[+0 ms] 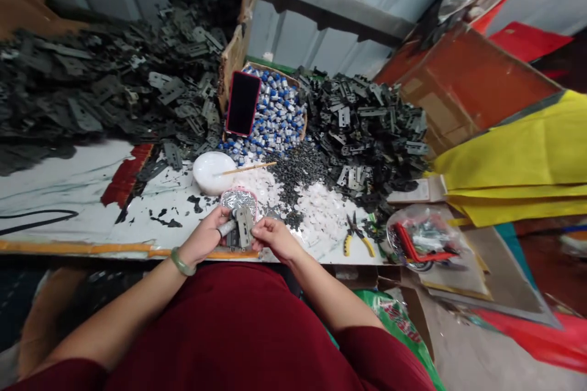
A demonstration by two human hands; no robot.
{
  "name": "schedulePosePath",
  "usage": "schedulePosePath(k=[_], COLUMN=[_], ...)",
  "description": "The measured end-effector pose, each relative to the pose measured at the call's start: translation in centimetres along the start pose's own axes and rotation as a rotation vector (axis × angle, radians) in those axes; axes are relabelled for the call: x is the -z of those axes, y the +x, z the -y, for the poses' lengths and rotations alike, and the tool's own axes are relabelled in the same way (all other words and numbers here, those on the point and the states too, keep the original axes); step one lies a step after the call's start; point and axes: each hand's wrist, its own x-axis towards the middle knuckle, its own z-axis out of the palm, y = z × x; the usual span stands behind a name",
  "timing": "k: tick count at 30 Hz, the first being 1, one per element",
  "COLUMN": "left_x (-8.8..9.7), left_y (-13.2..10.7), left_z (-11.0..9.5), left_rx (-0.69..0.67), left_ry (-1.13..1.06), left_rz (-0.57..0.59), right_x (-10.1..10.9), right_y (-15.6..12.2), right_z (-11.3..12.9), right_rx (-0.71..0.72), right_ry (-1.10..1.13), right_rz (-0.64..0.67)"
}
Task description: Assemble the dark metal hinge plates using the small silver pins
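My left hand [207, 237] and my right hand [274, 237] meet at the table's near edge around a small grey metal plate [244, 226]. The left fingers also grip a short grey cylinder [226, 228] against the plate. The right hand pinches the plate's right side. Just behind the hands sits a foil-lined pink dish [238, 199]. A white bowl [211, 172] with a thin wooden stick [250, 167] across it stands farther back, beside heaps of small white parts [321, 208] and tiny dark parts [302, 171].
Large piles of dark metal plates lie at the left [92, 91] and right [367, 128]. A box of blue-and-white pieces [279, 116] has a phone [242, 102] leaning on it. Yellow-handled pliers [355, 233] and a plastic bag of parts [424, 238] lie to the right.
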Motion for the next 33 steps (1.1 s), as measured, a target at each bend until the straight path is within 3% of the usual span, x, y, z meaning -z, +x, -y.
schedulePosePath(k=[13,18,20,24,30,33], left_x=[0.5,0.3,0.2,0.0,0.1,0.2], left_y=[-0.2,-0.3,-0.3,-0.5,-1.3,-1.3], left_z=[0.3,0.8,1.0,1.2,1.2,1.4], left_rx=[-0.116,-0.211,-0.200,-0.195,-0.228,-0.198], left_ry=[0.055,0.101,0.105,0.108,0.200,0.237], left_rz=[0.034,0.065,0.094,0.179,0.161,0.164], right_x=[-1.2,-0.7,-0.1,0.5,-0.9,0.0], right_y=[0.7,1.1,1.4,1.9,1.4,1.4], right_z=[-0.6,-0.2,0.7,1.8,0.5,0.8], right_rx=[-0.039,-0.065,-0.033,0.121,0.260,0.228], right_ry=[-0.048,-0.146,-0.215,-0.409,-0.574,-0.671], right_rz=[0.021,0.178,0.222,0.170,0.081,0.190])
